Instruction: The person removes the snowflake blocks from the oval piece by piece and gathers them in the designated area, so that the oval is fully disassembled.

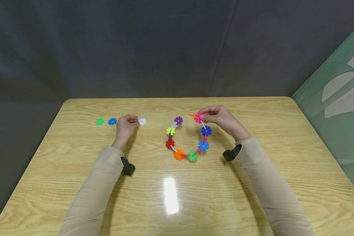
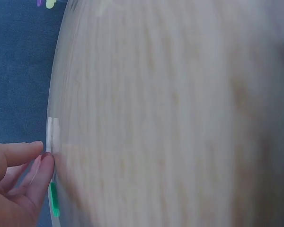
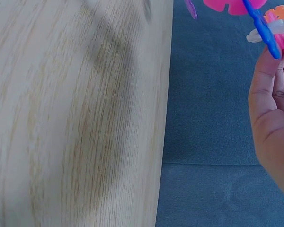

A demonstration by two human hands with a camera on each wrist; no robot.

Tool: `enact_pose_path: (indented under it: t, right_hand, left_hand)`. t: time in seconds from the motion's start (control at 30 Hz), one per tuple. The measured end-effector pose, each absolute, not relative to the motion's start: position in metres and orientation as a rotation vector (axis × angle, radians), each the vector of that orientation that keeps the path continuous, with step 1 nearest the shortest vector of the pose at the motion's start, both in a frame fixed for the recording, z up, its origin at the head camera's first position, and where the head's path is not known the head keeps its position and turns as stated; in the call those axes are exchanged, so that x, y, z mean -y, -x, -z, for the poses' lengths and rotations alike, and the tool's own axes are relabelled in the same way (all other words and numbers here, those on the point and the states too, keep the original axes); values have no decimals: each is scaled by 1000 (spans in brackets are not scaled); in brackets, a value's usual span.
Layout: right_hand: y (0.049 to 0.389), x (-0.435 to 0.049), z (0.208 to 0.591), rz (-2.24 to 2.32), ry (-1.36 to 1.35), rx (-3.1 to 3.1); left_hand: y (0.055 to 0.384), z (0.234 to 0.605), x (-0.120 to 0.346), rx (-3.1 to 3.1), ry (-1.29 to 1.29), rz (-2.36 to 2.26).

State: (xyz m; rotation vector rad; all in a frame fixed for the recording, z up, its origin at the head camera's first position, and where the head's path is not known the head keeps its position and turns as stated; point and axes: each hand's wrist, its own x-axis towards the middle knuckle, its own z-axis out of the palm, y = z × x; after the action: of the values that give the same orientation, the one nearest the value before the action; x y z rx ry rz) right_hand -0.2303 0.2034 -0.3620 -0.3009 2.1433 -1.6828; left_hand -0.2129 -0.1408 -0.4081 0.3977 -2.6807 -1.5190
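At the left of the table my left hand [image 1: 125, 128] pinches the edge of a white notched disc [image 1: 142, 121] between its fingertips. In the left wrist view that white disc [image 2: 49, 135] shows nearly edge-on. My right hand [image 1: 219, 119] pinches a pink notched disc [image 1: 198, 118], its fingers covering part of it. That disc belongs to a curved chain of interlocked discs; an orange one [image 1: 192, 115] sticks out at its end. The chain runs past dark blue [image 1: 206, 131], light blue [image 1: 203, 146], green [image 1: 192, 155], orange [image 1: 178, 154], red [image 1: 169, 144] and yellow-green [image 1: 170, 131] discs to a purple disc [image 1: 178, 120].
Left of my left hand, a blue disc [image 1: 112, 121] and a green disc [image 1: 100, 122] lie flat on the wooden table [image 1: 153, 196]. Past the table's far edge hangs a dark curtain [image 1: 153, 49]. A patterned panel [image 1: 342, 82] stands at the right.
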Motion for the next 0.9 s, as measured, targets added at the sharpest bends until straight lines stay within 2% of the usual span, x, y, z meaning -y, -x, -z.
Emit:
enact_pose_path:
  t: [0.33,0.9]
  right_hand:
    - [230,-201,363,1660,347,-2142]
    - [226,-191,359,1586,401,-2168]
  left_hand:
    - [210,403,130,2633,-276,1527]
    - [184,365,48,2597,196,1983]
